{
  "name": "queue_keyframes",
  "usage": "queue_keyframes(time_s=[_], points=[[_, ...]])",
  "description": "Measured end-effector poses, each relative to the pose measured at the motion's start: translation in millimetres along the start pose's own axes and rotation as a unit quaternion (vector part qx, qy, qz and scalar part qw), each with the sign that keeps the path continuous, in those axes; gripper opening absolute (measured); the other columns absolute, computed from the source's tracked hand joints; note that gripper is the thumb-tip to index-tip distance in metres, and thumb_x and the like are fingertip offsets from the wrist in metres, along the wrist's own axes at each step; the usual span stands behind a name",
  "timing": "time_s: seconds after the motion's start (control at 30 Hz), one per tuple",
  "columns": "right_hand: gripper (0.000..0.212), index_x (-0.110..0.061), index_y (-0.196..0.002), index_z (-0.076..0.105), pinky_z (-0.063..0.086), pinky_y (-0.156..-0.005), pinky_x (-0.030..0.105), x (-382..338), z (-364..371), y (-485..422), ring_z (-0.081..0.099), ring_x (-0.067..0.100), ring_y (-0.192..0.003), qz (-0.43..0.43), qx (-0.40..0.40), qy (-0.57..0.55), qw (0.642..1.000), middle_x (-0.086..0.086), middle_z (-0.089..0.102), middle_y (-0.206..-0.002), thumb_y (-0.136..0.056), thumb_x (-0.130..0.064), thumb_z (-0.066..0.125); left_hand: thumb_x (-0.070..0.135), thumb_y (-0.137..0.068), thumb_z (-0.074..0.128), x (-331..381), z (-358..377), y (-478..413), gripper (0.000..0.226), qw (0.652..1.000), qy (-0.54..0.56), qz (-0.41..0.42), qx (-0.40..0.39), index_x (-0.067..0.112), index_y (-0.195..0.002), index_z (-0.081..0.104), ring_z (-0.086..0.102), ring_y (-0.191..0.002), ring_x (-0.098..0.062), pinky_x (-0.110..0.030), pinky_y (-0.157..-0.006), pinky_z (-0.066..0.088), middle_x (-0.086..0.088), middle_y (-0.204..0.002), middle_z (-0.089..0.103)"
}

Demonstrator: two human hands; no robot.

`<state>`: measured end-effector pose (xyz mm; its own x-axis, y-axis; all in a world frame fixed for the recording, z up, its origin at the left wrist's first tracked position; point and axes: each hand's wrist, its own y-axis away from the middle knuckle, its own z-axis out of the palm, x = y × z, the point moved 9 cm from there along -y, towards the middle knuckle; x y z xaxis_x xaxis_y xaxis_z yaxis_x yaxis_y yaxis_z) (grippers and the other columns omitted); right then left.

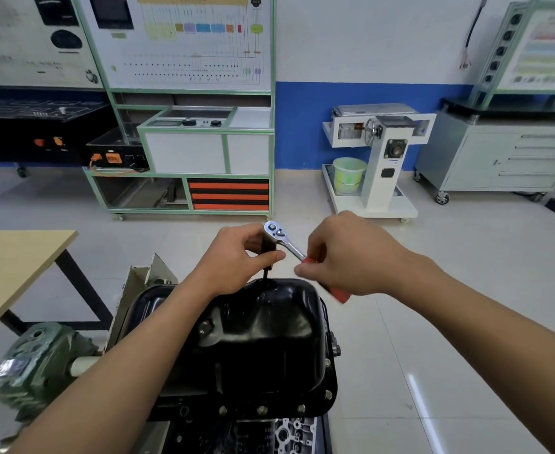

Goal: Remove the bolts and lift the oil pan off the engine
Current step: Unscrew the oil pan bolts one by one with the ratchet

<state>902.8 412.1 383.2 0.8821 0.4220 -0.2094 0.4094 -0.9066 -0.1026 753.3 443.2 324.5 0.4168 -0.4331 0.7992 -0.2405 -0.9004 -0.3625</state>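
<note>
The black pressed-metal oil pan (263, 335) is glossy and smooth. The silver steel ratchet wrench (282, 239) looks polished like chrome, its red grip (338, 293) matt. The green cast-metal gearbox (37, 365) seems rough. The pale floor tiles (466, 322) shine.

Background stuff: light wooden table (14, 267) on the left, green-framed trainer board (184, 60) with orange drawers (228, 194) by the wall, a white stand (381, 158) with a pale green bucket (348, 175) on its base, and a grey drawer cabinet (505, 158) on casters far right. Greenish gearbox (37, 365) bottom left.
</note>
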Motion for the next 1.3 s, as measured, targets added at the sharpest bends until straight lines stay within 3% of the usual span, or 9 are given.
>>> queue_keyframes(time_s=[0.17,0.3,0.43,0.63,0.77,0.87,1.0,1.1,1.3], points=[[0.048,-0.019,-0.055,0.054,0.032,-0.049,0.027,-29.4,13.7,0.9,0.053,0.013,-0.057,-0.031,0.025,-0.035,0.999,-0.004,0.053,-0.057,-0.075,-0.059,0.069,0.005,-0.081,0.076,-1.3,-1.6,0.6,0.022,1.000,-0.006,-0.002,0.008,0.026,-0.084,0.070,0.070,-0.072,-0.006,-0.015,-0.071,0.051,0.009,-0.079,0.075],[0.050,-0.019,-0.055,0.054,0.034,-0.050,0.028,-35.0,16.6,-2.1,0.054,0.015,-0.059,-0.049,0.028,-0.046,0.997,-0.004,0.054,-0.057,-0.075,-0.062,0.069,0.028,-0.071,0.069,-6.0,-6.4,1.8,0.011,1.000,-0.002,-0.009,0.024,0.031,-0.082,0.069,0.068,-0.069,-0.008,-0.021,-0.070,0.053,0.008,-0.078,0.075],[0.040,-0.018,-0.065,0.069,0.045,-0.052,0.030,-18.3,11.6,-3.0,0.057,0.014,-0.058,-0.036,-0.015,-0.057,0.998,-0.002,0.061,-0.059,-0.074,-0.056,0.075,0.032,-0.078,0.076,-8.7,-0.8,0.7,0.012,1.000,0.003,-0.008,-0.006,0.027,-0.086,0.068,0.070,-0.071,-0.021,-0.035,-0.072,0.058,0.002,-0.080,0.074],[0.016,-0.024,-0.081,0.078,0.054,-0.071,0.031,15.7,-3.5,-19.7,0.061,0.005,-0.070,-0.019,-0.069,-0.037,0.997,-0.008,0.073,-0.078,-0.080,-0.039,0.081,0.027,-0.084,0.077,-7.9,6.0,4.1,0.028,0.998,0.027,-0.018,-0.048,0.049,-0.100,0.071,0.071,-0.081,-0.012,-0.045,-0.079,0.060,0.002,-0.093,0.075],[0.011,-0.020,-0.093,0.079,0.055,-0.076,0.035,22.8,-11.6,-42.3,0.058,0.010,-0.074,-0.033,-0.031,-0.007,0.999,-0.005,0.070,-0.081,-0.087,-0.028,0.077,0.019,-0.085,0.080,-8.0,9.0,2.9,0.022,0.997,0.020,-0.029,-0.065,0.033,-0.099,0.068,0.073,-0.082,-0.015,-0.051,-0.076,0.057,0.001,-0.093,0.075],[0.014,-0.019,-0.101,0.078,0.055,-0.075,0.032,13.0,-12.0,-56.9,0.059,0.015,-0.075,-0.063,0.003,0.011,0.998,-0.005,0.069,-0.083,-0.090,-0.021,0.072,0.013,-0.087,0.079,-8.1,9.1,2.7,0.019,0.997,0.005,-0.036,-0.073,0.023,-0.096,0.067,0.071,-0.081,-0.013,-0.049,-0.074,0.056,0.001,-0.091,0.075],[0.029,-0.019,-0.121,0.071,0.053,-0.090,0.037,8.0,-6.8,-70.2,0.064,0.024,-0.103,-0.076,0.040,-0.001,0.996,0.001,0.070,-0.119,-0.095,-0.014,0.062,0.011,-0.089,0.078,-10.3,11.4,4.2,0.022,0.995,0.020,-0.052,-0.083,0.025,-0.106,0.071,0.073,-0.095,-0.008,-0.042,-0.079,0.058,0.006,-0.098,0.077],[0.032,-0.015,-0.126,0.068,0.049,-0.095,0.036,8.7,-0.5,-67.9,0.062,0.023,-0.107,-0.083,0.052,-0.017,0.995,0.000,0.065,-0.132,-0.096,-0.010,0.057,0.007,-0.089,0.078,-7.5,11.0,2.6,0.018,0.995,0.043,-0.046,-0.074,0.019,-0.101,0.072,0.074,-0.093,-0.016,-0.023,-0.074,0.057,0.001,-0.095,0.076],[0.021,-0.015,-0.089,0.071,0.055,-0.073,0.042,24.1,-6.7,-41.5,0.061,0.027,-0.078,-0.043,0.050,0.025,0.998,0.004,0.067,-0.080,-0.097,-0.028,0.057,0.005,-0.086,0.079,-9.6,1.4,2.2,0.019,0.997,0.054,-0.061,-0.014,0.021,-0.091,0.069,0.072,-0.077,-0.010,-0.015,-0.071,0.050,0.001,-0.085,0.076]])
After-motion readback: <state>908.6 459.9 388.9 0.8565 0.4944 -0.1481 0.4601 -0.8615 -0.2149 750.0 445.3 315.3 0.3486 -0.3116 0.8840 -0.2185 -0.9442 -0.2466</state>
